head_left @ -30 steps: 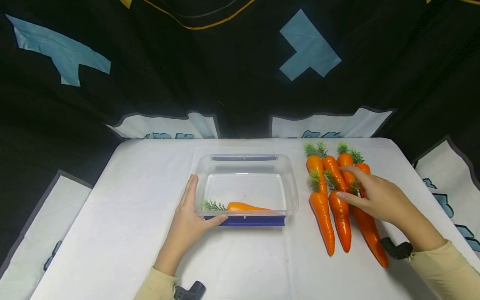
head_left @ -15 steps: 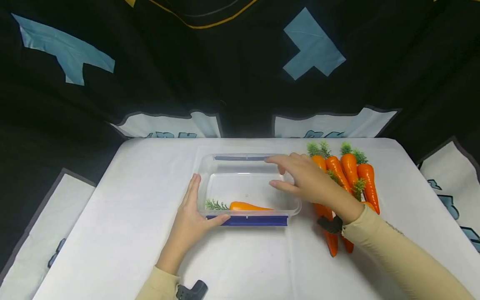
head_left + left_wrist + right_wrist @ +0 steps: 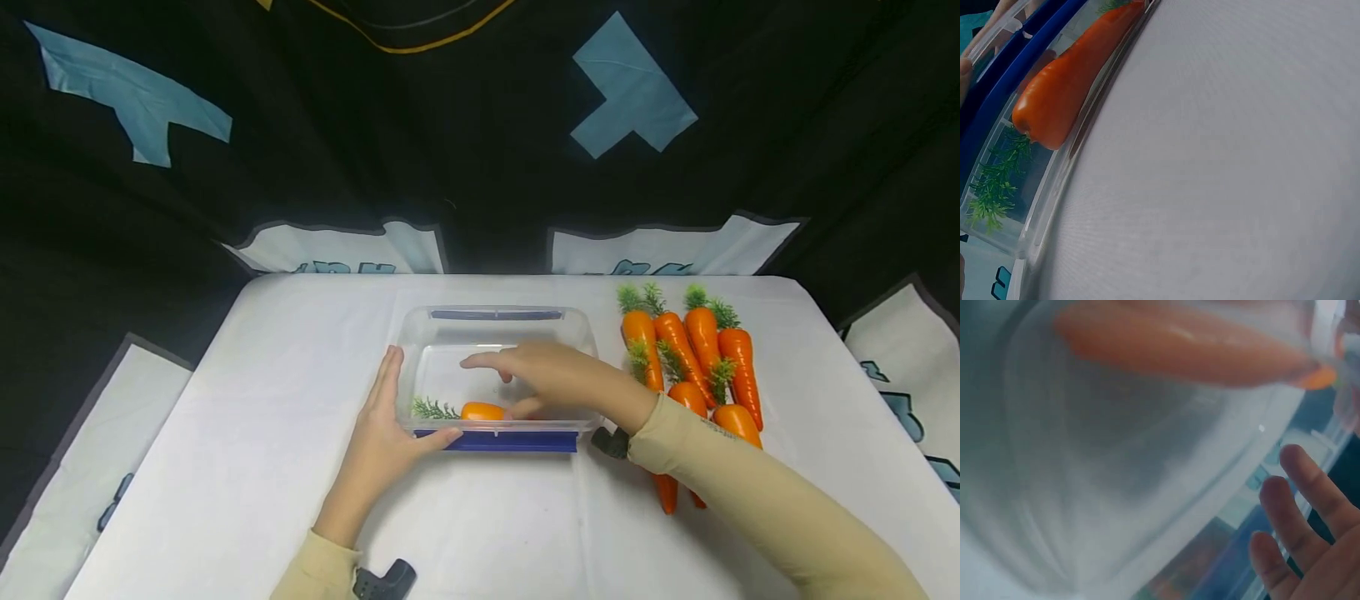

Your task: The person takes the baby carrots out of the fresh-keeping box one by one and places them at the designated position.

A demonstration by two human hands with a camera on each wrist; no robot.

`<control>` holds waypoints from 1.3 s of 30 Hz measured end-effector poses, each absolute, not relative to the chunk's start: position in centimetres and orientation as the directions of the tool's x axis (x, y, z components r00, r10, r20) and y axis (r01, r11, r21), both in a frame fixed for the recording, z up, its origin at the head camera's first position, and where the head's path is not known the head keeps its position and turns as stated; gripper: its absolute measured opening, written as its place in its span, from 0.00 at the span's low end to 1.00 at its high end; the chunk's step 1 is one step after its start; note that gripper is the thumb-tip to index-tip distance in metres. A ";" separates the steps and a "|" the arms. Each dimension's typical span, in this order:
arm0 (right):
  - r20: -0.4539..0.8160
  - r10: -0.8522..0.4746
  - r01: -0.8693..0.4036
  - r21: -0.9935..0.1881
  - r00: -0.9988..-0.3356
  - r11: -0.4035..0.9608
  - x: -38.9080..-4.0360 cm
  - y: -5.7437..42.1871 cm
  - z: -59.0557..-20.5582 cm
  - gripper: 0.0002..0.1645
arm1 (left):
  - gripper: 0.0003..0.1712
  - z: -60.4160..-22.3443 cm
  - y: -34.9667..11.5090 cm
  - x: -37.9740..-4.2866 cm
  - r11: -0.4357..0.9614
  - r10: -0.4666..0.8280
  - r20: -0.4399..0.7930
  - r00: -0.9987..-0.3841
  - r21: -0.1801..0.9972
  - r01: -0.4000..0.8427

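Observation:
A clear plastic box (image 3: 442, 333) with blue clips stands in the middle of the white table. Inside, along its front wall, lies an orange carrot (image 3: 482, 411) with a feathery green top (image 3: 997, 181). My left hand (image 3: 380, 442) rests at the box's left front corner, fingers straight along the side and thumb across the front rim. Over the box reaches my right hand (image 3: 555, 375), index finger extended and thumb overlapping the carrot, whose narrow end it hides. In the right wrist view, the fingers (image 3: 1297, 481) are spread and the carrot shows blurred through clear plastic.
Several more carrots (image 3: 705, 333) with green tops lie in two rows right of the box, the front ones partly hidden by my right sleeve (image 3: 735, 467). A black curtain (image 3: 375, 150) with blue patches hangs behind the table.
My right hand has moved left from above the carrot group, holding nothing visible, to over the box and the carrot inside. My left hand stays at the box corner.

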State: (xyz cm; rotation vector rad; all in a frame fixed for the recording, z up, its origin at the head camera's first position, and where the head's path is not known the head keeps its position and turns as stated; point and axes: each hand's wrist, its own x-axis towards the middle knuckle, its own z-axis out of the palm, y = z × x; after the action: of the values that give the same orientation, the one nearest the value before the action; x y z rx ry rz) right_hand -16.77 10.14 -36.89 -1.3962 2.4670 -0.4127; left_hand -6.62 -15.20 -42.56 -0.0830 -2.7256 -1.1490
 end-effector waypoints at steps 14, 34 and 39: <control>-0.158 -0.878 -0.811 -0.339 -0.451 0.477 -16.2 9.2 -38.7 0.48 | 0.75 -42.6 -15.2 -6.6 0.704 -0.010 0.199 -0.980 0.697 0.134; -0.253 -0.856 -0.848 -0.179 -0.450 0.499 -16.0 8.7 -38.5 0.36 | 0.76 -42.6 -15.2 -6.6 0.701 -0.014 0.204 -0.979 0.700 0.136; -0.261 -0.848 -0.840 -0.180 -0.461 0.512 -16.1 8.6 -38.5 0.33 | 0.75 -42.7 -15.2 -6.7 0.701 -0.012 0.209 -0.978 0.699 0.141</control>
State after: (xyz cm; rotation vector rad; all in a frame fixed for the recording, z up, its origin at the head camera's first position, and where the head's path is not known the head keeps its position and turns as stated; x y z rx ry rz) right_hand -16.06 8.64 -38.53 -1.4114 2.4411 -0.0368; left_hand -6.73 -15.20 -42.71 -0.1040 -2.7114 -1.1380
